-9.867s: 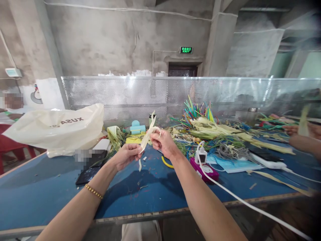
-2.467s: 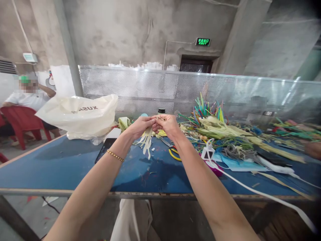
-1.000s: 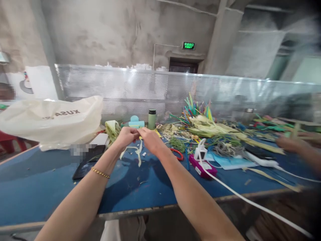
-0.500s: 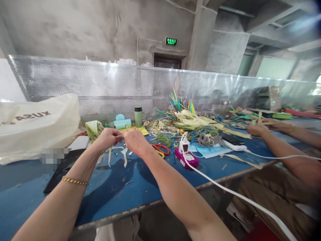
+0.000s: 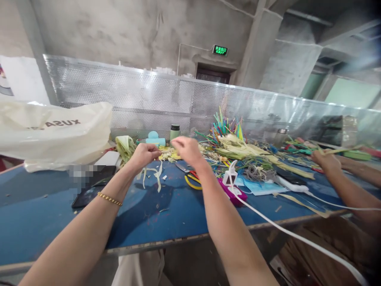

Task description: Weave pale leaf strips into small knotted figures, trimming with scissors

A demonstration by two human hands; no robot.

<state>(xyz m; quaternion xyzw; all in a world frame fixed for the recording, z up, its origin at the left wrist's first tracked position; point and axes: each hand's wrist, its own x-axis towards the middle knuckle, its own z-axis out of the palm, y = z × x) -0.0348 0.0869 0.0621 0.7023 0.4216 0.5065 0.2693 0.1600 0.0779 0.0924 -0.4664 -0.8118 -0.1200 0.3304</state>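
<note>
My left hand, with a gold bead bracelet on its wrist, is closed in a pinch above the blue table. What its fingertips hold is too small to make out. My right hand is raised a little to the right, apart from the left. Its fingers are closed too, and whatever may be between them does not show. Pale thin strips are just below and right of my left hand; whether they hang or lie there I cannot tell. Scissors with red and yellow handles lie under my right wrist.
A white bag and a black tablet-like slab are on the left. Behind are a green bottle, pale husks and tangled cords. A purple power block trails a white cable. A co-worker's hands work at right.
My right hand has moved up and to the right, away from my left hand, which it was touching. The view has turned left, so the scene sits further right.
</note>
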